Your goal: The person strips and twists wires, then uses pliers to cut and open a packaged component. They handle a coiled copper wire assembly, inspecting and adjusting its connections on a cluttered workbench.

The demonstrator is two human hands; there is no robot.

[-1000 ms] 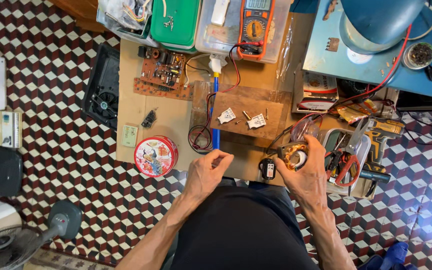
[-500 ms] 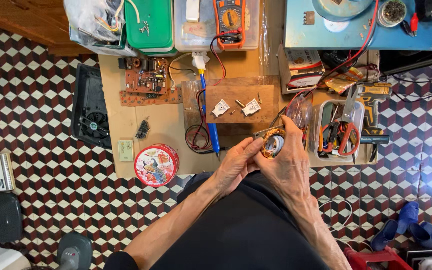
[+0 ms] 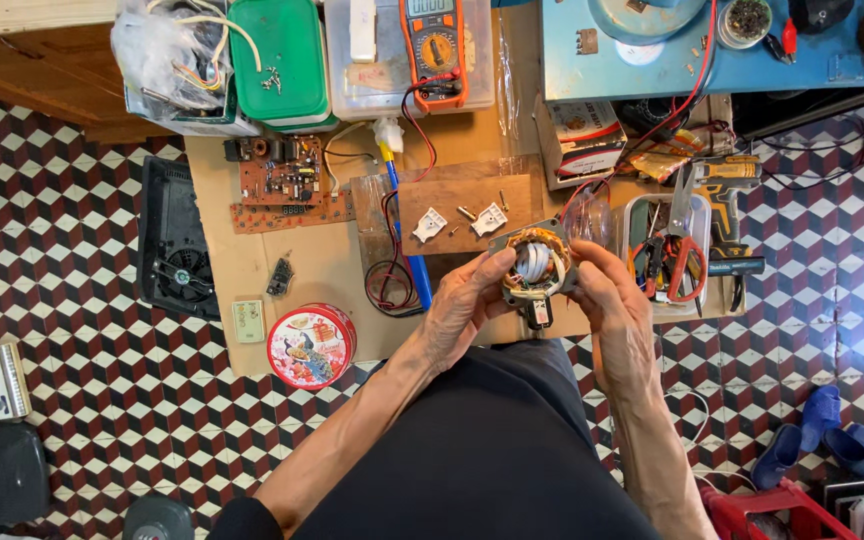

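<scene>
Low brown cardboard-covered work board at frame centre, resting on checkered tile floor. On it: brown circuit board upper left, round red tin lower left, small wooden block centre, blue pen, orange multimeter at top.

left hand | off board, now gripping motor (both hands)

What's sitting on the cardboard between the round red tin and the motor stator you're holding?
In the head view, a coil of dark wire and a blue pen-like tool lie between the round red tin and the motor stator, held in both hands.
</scene>
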